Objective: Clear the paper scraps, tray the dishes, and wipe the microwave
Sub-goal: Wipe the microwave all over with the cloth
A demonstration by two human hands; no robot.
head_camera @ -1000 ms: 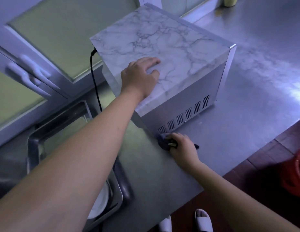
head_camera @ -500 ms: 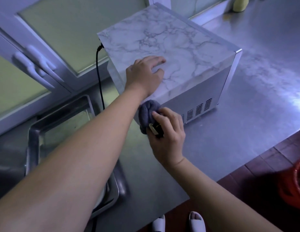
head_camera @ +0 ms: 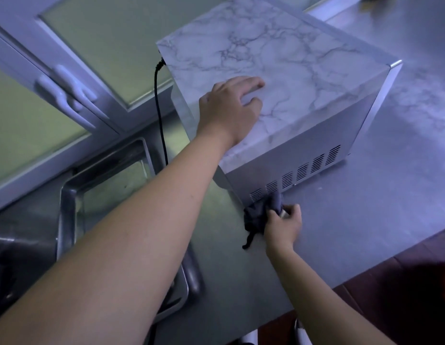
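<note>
The microwave (head_camera: pixel 303 78) has a marble-patterned top and a silver side with vent slots, and it stands on the steel counter (head_camera: pixel 365 220). My left hand (head_camera: pixel 231 110) rests flat on its top near the front corner, fingers spread. My right hand (head_camera: pixel 282 225) grips a dark grey cloth (head_camera: pixel 260 212) and presses it against the lower side of the microwave, just under the vent slots. A metal tray (head_camera: pixel 67 195) lies to the left, mostly hidden by my left forearm.
A black power cord (head_camera: pixel 160 115) runs down from the microwave's back corner. White-framed window panes (head_camera: pixel 67 78) close off the left side. The counter's front edge drops to a dark red tiled floor (head_camera: pixel 403 282), where slippers show at the bottom.
My right hand has moved the cloth down the microwave's side, from the upper edge to the bottom by the counter. My left hand stays on the top.
</note>
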